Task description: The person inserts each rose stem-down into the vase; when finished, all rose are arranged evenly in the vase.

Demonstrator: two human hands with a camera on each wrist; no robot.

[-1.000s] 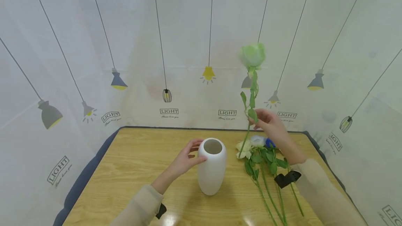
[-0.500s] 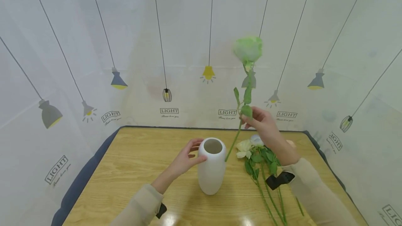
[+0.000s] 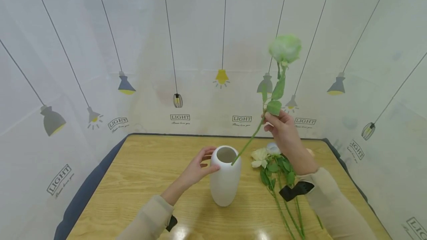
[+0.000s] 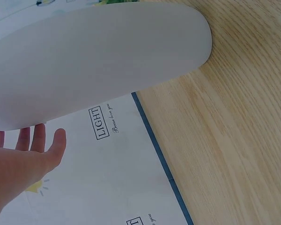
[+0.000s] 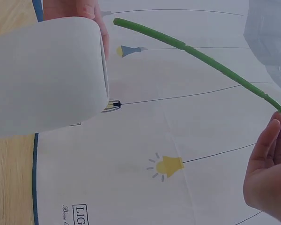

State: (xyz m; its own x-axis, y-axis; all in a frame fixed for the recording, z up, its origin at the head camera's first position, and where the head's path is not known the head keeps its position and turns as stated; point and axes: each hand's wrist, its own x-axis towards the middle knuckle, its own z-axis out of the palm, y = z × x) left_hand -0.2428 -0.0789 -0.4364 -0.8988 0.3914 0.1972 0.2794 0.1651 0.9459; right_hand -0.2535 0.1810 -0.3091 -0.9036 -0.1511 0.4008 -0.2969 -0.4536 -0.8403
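Note:
A white vase (image 3: 225,184) stands upright on the wooden table, its round mouth facing up. My left hand (image 3: 200,166) holds it near the top, thumb at the front of the rim and fingers round the far side. In the left wrist view, fingertips (image 4: 39,136) meet the vase wall. My right hand (image 3: 283,129) pinches a pale green-white rose (image 3: 285,49) by its stem, below the leaves. The rose tilts, bloom up and to the right. Its cut stem end (image 5: 119,22) hangs just outside the vase's mouth in the right wrist view and overlaps the near rim in the head view.
Several more flowers lie on the table to the right, with a cream bloom (image 3: 259,157), a pale blue-white bloom (image 3: 272,149) and long green stems (image 3: 287,210); the right forearm partly covers them. A wall sheet printed with lamps (image 3: 221,78) rises behind the table (image 3: 160,147).
The rose's stem end has moved left from over the lying flowers to the vase's rim. Its bloom swung left, then back right, so the stem leans more. The left hand and vase stayed put.

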